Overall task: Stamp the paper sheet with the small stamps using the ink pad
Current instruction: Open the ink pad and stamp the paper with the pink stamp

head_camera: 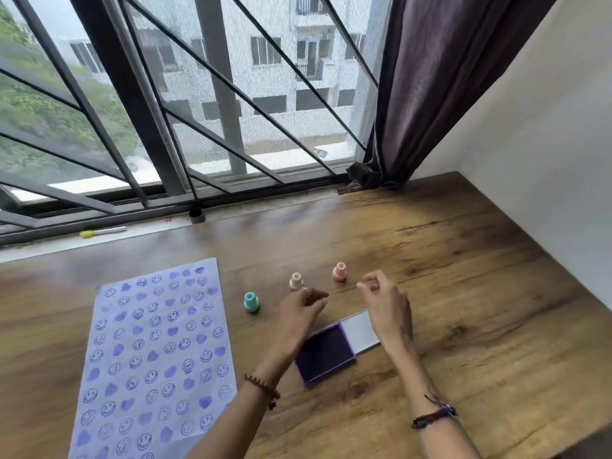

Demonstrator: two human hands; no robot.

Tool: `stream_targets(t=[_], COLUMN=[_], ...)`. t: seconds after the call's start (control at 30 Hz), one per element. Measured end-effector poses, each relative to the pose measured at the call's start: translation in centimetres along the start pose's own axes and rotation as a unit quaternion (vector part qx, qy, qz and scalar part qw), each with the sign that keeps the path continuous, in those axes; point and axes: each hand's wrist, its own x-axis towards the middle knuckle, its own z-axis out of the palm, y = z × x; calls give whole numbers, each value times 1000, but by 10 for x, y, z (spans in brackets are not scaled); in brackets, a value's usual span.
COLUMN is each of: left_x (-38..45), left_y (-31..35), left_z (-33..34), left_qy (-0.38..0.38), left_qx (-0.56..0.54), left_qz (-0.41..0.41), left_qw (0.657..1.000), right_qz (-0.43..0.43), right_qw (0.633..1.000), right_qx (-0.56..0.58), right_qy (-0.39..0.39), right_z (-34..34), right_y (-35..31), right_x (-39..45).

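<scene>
One paper sheet [155, 356], covered in purple stamps, is laid at the left of the table [463, 293]. Three small stamps are counted: teal stamp [251, 302], cream stamp [295, 281], pink stamp [339, 271]. The left hand [299, 309] and right hand [385, 301] are held loosely curled, each grip empty, above one open ink pad [326, 352].

Readable words: none that I can make out anywhere in view.
Numbers: none.
Brands: none on my stamps, the ink pad [326, 354] or its lid.
Signs on the paper sheet [155, 362]: rows of purple stamped marks, at about 8 o'clock from my left hand [298, 309].
Mark one: round smiling faces, printed in outline.
Mark two: solid filled hearts, scattered between the faces.
Lettering within the marks: none I can read; some prints are smudged or too faint to tell.
Marker on the sill at 11 o'clock: any label is too small to read.
</scene>
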Motion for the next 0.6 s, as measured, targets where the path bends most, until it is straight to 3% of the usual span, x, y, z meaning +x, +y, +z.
stream_targets(t=[0.1,0.23,0.33,0.43,0.6], left_x=[17,26,20,4,-19], left_y=[6,2,2,3,0], left_z=[13,20,15,7,-2], left_qy=[-13,-8,-7,-30,-13], left_qx=[-94,-149,-216,-269,-274], left_qz=[-63,-87,-73,-29,-8], left_qw=[994,985,974,962,962], right_qz=[-68,-76,-42,3,1], right_qw=[996,993,985,945,901], right_qx=[-3,-3,137,297,402], right_qy=[-51,-93,-99,-139,-162], right_z=[14,27,21,14,11], right_y=[-8,-11,-11,-11,-12], right_x=[27,42,31,11,-19])
